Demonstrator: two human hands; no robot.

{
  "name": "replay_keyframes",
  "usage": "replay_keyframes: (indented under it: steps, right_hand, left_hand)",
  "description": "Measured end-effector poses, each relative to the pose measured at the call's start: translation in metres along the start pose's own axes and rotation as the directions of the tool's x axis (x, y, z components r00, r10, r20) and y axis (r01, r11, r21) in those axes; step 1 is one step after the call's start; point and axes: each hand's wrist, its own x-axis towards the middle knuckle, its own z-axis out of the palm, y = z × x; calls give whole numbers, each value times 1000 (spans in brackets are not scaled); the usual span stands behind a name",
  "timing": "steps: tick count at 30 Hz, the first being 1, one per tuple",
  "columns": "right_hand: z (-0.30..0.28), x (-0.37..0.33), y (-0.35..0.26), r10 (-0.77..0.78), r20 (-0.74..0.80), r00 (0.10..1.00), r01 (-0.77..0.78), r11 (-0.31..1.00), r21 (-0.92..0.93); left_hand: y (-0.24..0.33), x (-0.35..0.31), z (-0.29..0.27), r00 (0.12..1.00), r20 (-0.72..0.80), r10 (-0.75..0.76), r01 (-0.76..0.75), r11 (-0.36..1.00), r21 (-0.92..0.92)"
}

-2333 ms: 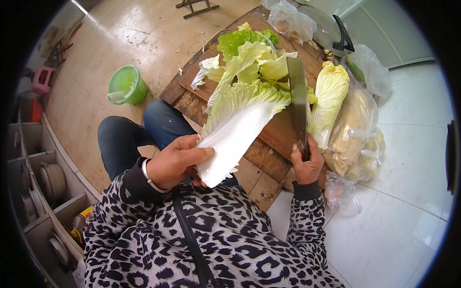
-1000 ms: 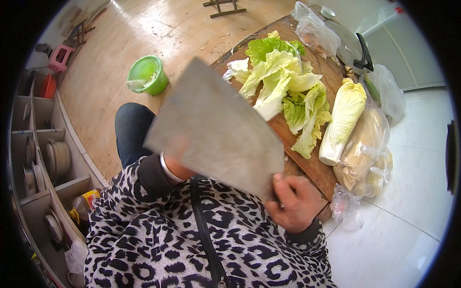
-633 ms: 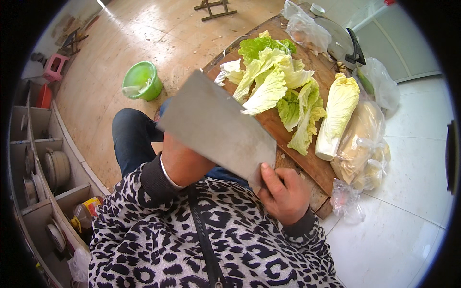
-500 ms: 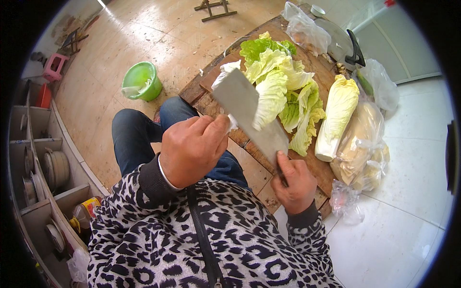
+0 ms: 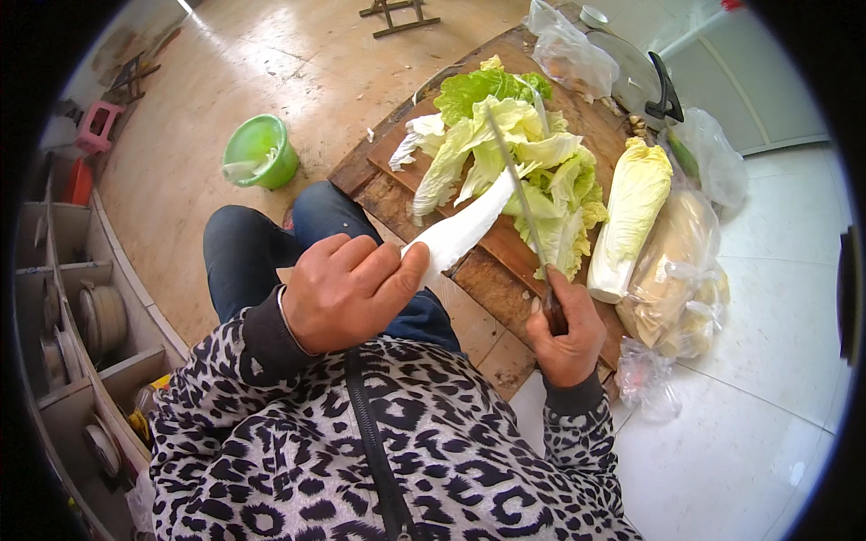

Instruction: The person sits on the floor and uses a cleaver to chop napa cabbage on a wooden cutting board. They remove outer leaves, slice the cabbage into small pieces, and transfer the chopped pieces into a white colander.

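My left hand (image 5: 356,290) is closed on the white stem end of a cabbage leaf (image 5: 465,230), which reaches right toward the board. Fingers of my right hand (image 5: 568,329) wrap round the dark handle of a cleaver (image 5: 516,180). Its blade is seen nearly edge-on, rising over the leaves beside the held stem; whether it touches the stem I cannot tell. Loose cabbage leaves (image 5: 492,122), green and pale yellow, lie heaped on the wooden cutting board (image 5: 505,243). To their right rests a whole Chinese cabbage (image 5: 631,221), yellow at its top and white at its base.
Plastic bags with tan contents (image 5: 672,270) lie right of the cabbage. A lid with a black handle (image 5: 663,86) and a clear bag (image 5: 577,59) are at the far right. On the floor at left stands a green bucket (image 5: 287,162). Shelves with pots (image 5: 104,316) line the left.
The cleaver has turned from showing its flat side to nearly edge-on and shifted right. The white stem in my left hand now shows plainly.
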Motion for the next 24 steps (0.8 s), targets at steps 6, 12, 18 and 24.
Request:
replay_keyframes:
  steps: [6,12,18,24]
  right_hand:
    - [-9,1,-5,-112,44,993,114,993,-31]
    - [5,-12,21,12,8,1000,-12,997,-74]
    - [9,-21,31,268,-49,962,-263,960,96]
    - [10,-17,29,454,-51,890,-402,832,383]
  left_hand:
    - [-16,-6,-10,981,40,189,-191,981,43]
    - [-21,-19,-13,991,22,130,-130,991,34]
    - [-39,-48,-23,958,-108,-267,264,964,-42]
    - [-99,-105,-32,416,-317,-852,851,488,-194]
